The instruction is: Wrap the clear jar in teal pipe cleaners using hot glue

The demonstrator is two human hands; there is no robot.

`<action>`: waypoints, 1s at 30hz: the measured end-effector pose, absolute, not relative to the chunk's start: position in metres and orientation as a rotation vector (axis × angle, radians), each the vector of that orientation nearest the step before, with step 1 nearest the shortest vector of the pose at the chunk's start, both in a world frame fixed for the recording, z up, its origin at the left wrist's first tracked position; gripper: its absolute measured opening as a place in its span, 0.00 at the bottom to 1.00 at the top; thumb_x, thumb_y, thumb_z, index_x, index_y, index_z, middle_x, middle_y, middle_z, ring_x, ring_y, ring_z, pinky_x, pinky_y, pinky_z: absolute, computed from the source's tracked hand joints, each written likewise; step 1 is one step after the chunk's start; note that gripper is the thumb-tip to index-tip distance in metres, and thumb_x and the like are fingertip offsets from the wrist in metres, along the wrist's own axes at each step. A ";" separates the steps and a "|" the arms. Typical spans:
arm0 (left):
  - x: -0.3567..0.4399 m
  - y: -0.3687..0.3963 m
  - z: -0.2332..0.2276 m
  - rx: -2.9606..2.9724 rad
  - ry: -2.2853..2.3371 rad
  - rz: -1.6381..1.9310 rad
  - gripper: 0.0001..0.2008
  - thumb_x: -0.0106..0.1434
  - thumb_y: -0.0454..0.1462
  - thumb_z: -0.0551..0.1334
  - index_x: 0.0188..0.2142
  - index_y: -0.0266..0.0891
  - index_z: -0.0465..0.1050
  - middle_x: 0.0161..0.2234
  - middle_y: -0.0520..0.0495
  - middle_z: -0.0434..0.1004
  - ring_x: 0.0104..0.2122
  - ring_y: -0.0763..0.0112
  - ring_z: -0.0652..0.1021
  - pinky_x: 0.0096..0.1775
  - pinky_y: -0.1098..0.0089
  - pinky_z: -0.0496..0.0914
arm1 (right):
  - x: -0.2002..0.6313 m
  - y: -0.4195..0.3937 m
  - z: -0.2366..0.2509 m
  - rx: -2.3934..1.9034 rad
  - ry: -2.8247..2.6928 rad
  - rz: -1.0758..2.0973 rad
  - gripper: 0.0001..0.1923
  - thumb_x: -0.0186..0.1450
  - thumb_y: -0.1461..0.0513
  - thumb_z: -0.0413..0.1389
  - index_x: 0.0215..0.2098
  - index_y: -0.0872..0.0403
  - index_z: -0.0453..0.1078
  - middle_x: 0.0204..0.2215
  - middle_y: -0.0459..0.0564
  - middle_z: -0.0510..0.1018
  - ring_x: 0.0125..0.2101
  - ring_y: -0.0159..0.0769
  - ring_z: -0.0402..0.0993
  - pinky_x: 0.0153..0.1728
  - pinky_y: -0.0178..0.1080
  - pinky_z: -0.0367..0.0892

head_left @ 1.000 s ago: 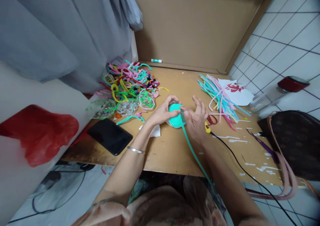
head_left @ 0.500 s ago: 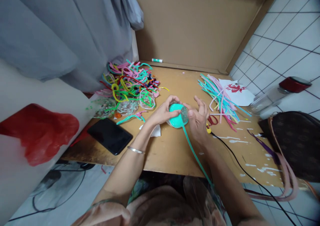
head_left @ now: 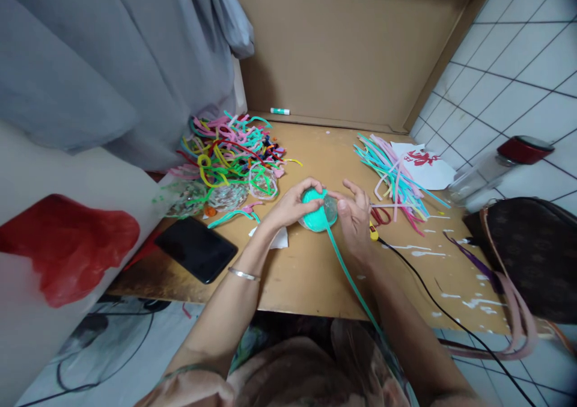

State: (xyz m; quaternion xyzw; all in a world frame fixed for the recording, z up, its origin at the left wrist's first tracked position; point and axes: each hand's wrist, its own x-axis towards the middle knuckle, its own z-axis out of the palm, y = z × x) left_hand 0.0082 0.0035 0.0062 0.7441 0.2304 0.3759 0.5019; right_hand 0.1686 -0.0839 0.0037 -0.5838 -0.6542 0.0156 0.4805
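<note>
A round, clear plastic disc (head_left: 331, 210) is held above the table, its left and middle part covered by a turquoise fuzzy strip, like pipe cleaner (head_left: 314, 219), laid in flat turns. My left hand (head_left: 295, 204) grips the covered side, thumb pressed on top and fingers behind the far edge. At the bare right side, my right hand (head_left: 356, 217) pinches the rim with thumb and index finger; its other fingers are raised. From the disc a loose turquoise tail (head_left: 346, 269) runs down toward my right forearm. The disc's underside is hidden.
A tangled heap of coloured pipe cleaners (head_left: 234, 148) lies left, with clear discs (head_left: 228, 195) before it. Nearby is a black phone (head_left: 197, 249). On the right are straight pipe cleaners (head_left: 392, 166), a yellow-ended black cable (head_left: 406, 264), a bottle (head_left: 487, 172) and a brown bag (head_left: 525, 257).
The whole view has shifted slightly. My raised right fingers have tilted a little toward the disc, and the disc has turned slightly. Both hands stay on it.
</note>
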 end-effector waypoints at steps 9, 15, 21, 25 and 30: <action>0.008 0.004 0.007 1.838 0.577 0.921 0.09 0.59 0.40 0.63 0.36 0.37 0.70 0.49 0.42 0.74 0.50 0.62 0.74 0.52 0.63 0.66 | 0.172 -0.097 0.008 -1.305 -1.588 -0.049 0.07 0.65 0.60 0.52 0.31 0.50 0.71 0.40 0.50 0.75 0.45 0.43 0.71 0.48 0.50 0.63; 0.007 0.003 0.007 1.823 0.577 0.933 0.09 0.59 0.40 0.64 0.36 0.37 0.70 0.50 0.40 0.74 0.54 0.59 0.73 0.54 0.61 0.65 | 0.169 -0.100 0.006 -1.267 -1.733 0.029 0.06 0.64 0.58 0.55 0.37 0.50 0.71 0.25 0.45 0.75 0.29 0.36 0.71 0.35 0.41 0.66; 0.007 0.003 0.009 1.820 0.590 0.922 0.09 0.59 0.40 0.64 0.35 0.37 0.70 0.49 0.41 0.75 0.54 0.59 0.73 0.54 0.62 0.65 | 0.169 -0.096 -0.002 -1.233 -1.836 -0.021 0.07 0.64 0.58 0.55 0.38 0.50 0.73 0.25 0.46 0.76 0.28 0.36 0.73 0.33 0.41 0.66; 0.008 0.003 0.007 1.794 0.594 0.932 0.10 0.58 0.41 0.64 0.35 0.38 0.70 0.45 0.44 0.75 0.53 0.59 0.73 0.53 0.62 0.65 | 0.170 -0.096 -0.002 -1.242 -1.833 0.019 0.07 0.65 0.59 0.54 0.38 0.50 0.74 0.26 0.47 0.77 0.28 0.36 0.73 0.33 0.40 0.68; 0.007 0.003 0.008 1.801 0.578 0.936 0.09 0.58 0.41 0.64 0.34 0.38 0.70 0.43 0.44 0.75 0.53 0.59 0.73 0.53 0.62 0.65 | 0.170 -0.095 -0.004 -1.216 -1.838 0.007 0.08 0.66 0.59 0.53 0.39 0.51 0.74 0.26 0.48 0.78 0.29 0.36 0.74 0.34 0.40 0.68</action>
